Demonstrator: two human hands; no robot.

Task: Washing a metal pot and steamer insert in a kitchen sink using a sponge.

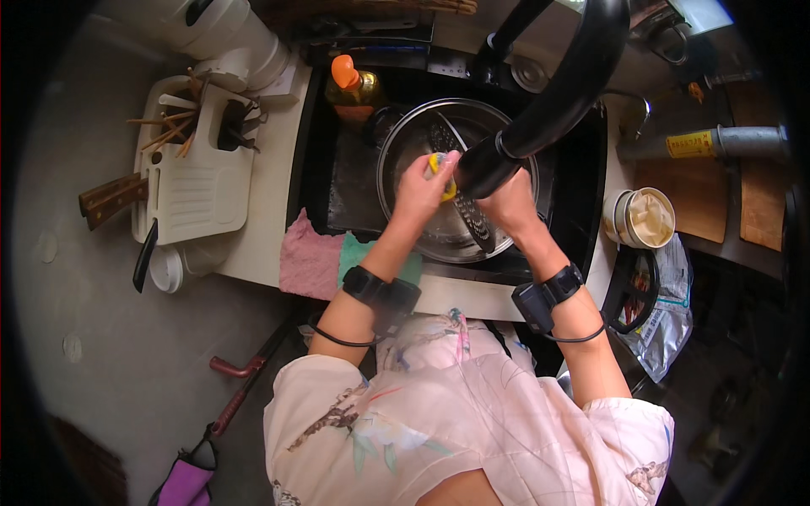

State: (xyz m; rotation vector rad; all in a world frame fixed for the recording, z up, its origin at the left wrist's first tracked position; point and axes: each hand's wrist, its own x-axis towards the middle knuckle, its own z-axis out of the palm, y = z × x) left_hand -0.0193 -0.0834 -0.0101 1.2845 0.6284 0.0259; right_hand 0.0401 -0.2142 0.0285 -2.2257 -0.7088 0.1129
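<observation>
My left hand (423,190) grips a small yellow-edged object (445,178), possibly a scrubber, over a round stainless-steel basin (387,190) in the black sink. Beside it my right hand (510,201) is curled, its fingers partly hidden behind the black faucet spout (484,167). A long dark utensil with light perforations (476,222) lies diagonally across the basin, between my hands. The spout covers part of this utensil, and whether my right hand holds it cannot be made out. Both wrists wear black strapped devices with cables.
An orange-topped pump bottle (354,92) stands at the sink's back left. Pink (311,256) and green cloths (357,250) drape over the front edge. To the left is a white utensil rack (196,183) with knives and chopsticks. On the right stands a round container (648,218).
</observation>
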